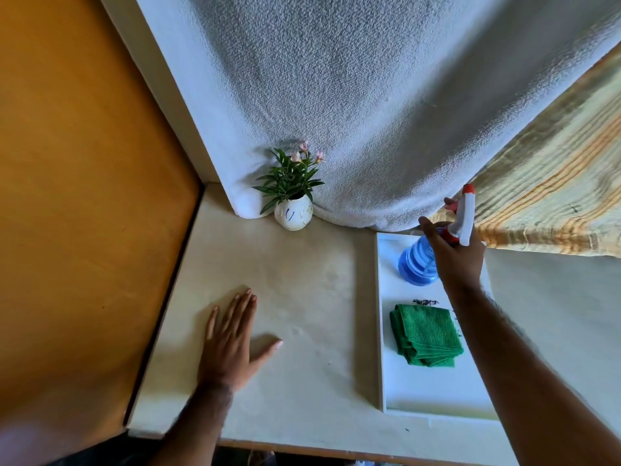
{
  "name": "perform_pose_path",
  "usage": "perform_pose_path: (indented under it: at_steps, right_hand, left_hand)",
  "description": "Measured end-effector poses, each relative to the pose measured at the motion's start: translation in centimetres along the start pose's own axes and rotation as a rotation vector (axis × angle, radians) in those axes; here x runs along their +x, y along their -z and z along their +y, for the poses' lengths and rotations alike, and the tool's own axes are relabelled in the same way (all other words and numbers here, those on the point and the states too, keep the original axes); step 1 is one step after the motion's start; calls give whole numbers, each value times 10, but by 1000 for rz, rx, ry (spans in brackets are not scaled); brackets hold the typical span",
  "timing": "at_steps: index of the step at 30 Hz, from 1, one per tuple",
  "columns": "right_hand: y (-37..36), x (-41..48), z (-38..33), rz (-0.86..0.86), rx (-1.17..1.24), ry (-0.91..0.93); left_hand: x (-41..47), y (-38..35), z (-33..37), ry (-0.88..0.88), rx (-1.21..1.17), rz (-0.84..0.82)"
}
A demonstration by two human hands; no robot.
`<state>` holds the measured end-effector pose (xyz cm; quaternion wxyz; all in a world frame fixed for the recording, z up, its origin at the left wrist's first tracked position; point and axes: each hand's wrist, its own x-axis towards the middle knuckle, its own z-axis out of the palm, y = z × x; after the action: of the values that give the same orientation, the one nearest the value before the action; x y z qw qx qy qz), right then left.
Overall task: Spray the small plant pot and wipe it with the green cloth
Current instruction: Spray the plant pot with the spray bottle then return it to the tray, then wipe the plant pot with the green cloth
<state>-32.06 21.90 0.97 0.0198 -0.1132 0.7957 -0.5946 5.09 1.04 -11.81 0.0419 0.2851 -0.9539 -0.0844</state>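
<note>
A small white plant pot (pixel 293 215) with blue marks holds a green plant with pink flowers and stands at the back of the pale table, against the hanging white cloth. My right hand (pixel 453 255) grips the neck of a blue spray bottle (pixel 416 262) with a white and red trigger head, over the far end of a white tray (pixel 381 331). A folded green cloth (pixel 425 334) lies in the middle of that tray. My left hand (pixel 232 341) rests flat on the table, fingers spread, well in front of the pot.
An orange-brown wall panel (pixel 84 196) borders the table on the left. A white textured cloth (pixel 369 112) hangs behind the pot, with a striped yellow fabric (pixel 554 183) at the right. The table's front edge (pixel 302 447) runs along the bottom.
</note>
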Motion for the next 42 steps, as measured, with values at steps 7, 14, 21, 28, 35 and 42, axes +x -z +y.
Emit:
perform_pose_path:
  at_steps: [7, 14, 21, 28, 35, 42]
  right_hand:
    - [45, -60, 28, -80, -161, 52]
    - [96, -151, 85, -648, -796, 551]
    - [74, -143, 90, -548, -929, 506]
    - [58, -155, 54, -367, -781, 394]
    - [-64, -119, -22, -618, -609, 925]
    - [-164, -54, -46, -746, -742, 1261]
  left_hand:
    - [-1, -1, 3, -1, -18, 51]
    - [-1, -2, 3, 2, -17, 52]
    - [0, -3, 3, 2, -17, 44]
    - [-1, -6, 1, 7, -39, 45]
    - [-2, -7, 0, -5, -50, 57]
    - [-1, -5, -1, 21, -56, 33]
